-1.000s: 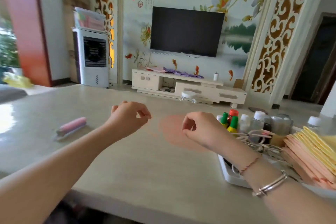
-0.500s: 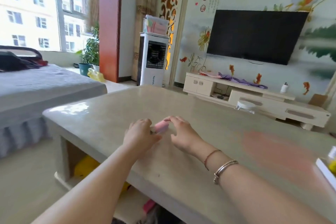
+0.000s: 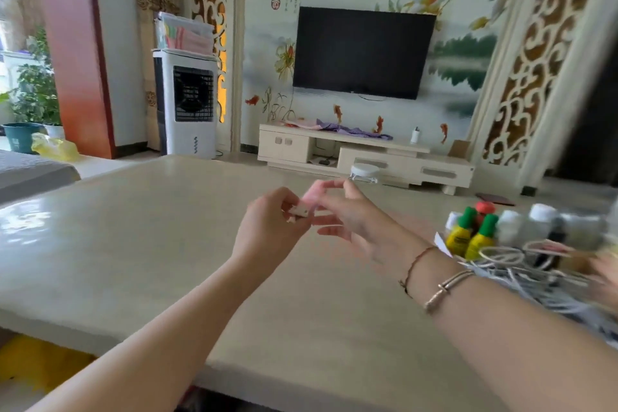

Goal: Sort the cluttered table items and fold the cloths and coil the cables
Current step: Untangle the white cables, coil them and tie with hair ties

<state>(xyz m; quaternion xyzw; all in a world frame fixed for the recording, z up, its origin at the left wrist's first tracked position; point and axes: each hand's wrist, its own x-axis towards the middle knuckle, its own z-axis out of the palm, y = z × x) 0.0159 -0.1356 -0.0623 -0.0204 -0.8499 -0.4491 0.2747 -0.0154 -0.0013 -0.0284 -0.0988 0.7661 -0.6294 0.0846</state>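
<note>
Both hands hold a small pink object (image 3: 313, 195), blurred but perhaps a capped tube, lifted above the middle of the table (image 3: 133, 244). The left hand (image 3: 272, 227) pinches its white lower end; the right hand (image 3: 347, 214) holds its pink upper part with fingers loosely spread. Bottles (image 3: 481, 234) and tangled white cables (image 3: 521, 264) sit at the table's right edge.

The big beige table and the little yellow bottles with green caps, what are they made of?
The big beige table looks like polished stone or a glossy stone-look top: window light glares off it, with faint mottling. The little yellow bottles with green caps look like smooth plastic, judging by their bright, even colour; blur leaves that uncertain.
</note>
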